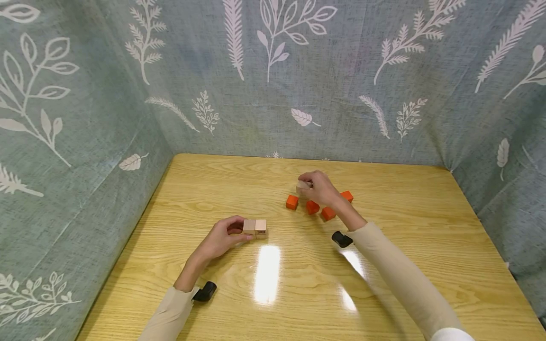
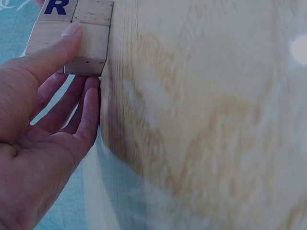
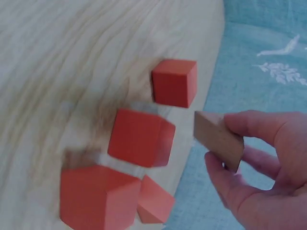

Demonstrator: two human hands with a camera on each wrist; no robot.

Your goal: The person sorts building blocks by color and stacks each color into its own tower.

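Plainly pale wooden cubes (image 1: pixel 255 228), dark R (image 1: pixel 261 232), orange-red blocks (image 1: pixel 292 202)

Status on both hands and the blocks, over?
Left hand grips wooden blocks, one marked R. Right hand pinches another wooden block. Red cube between them, possibly in the way.

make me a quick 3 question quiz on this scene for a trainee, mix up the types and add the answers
1. How many red blocks lie on the table in the head view?
2. True or false: the right hand holds a wooden block.
3. Fill in: the left hand grips wooden blocks, and the dark letter showing on one of them is ___.

Key: 1. Four. 2. True. 3. R.
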